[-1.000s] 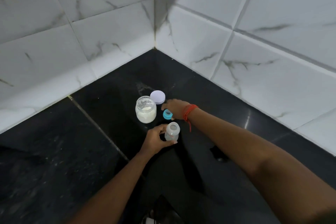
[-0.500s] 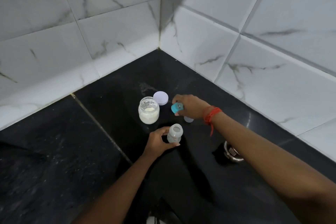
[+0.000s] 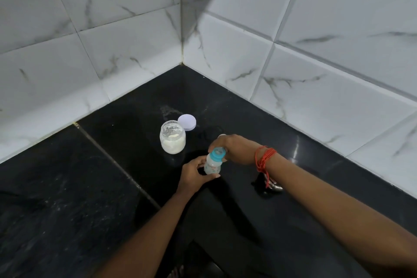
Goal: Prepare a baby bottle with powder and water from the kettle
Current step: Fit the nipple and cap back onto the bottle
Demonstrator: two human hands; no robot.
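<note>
A small translucent baby bottle (image 3: pixel 211 165) stands upright on the black counter (image 3: pixel 90 187). My left hand (image 3: pixel 195 174) grips its body from the left. My right hand (image 3: pixel 234 149), with a red thread at the wrist, holds the blue teat ring (image 3: pixel 217 154) on top of the bottle's neck. An open glass jar of white powder (image 3: pixel 172 140) stands a little to the far left, and its pale round lid (image 3: pixel 186 122) lies flat behind it. A small white object peeks out behind my right hand. No kettle is in view.
White marble-look tiled walls (image 3: pixel 126 56) meet in a corner behind the jar and close off the counter at the back and right. A shiny metal object (image 3: pixel 274 186) lies on the counter under my right wrist. A seam crosses the counter on the left.
My right hand picked the blue teat ring up from the counter beside the jar and carried it onto the bottle's neck. My left hand kept hold of the bottle.
</note>
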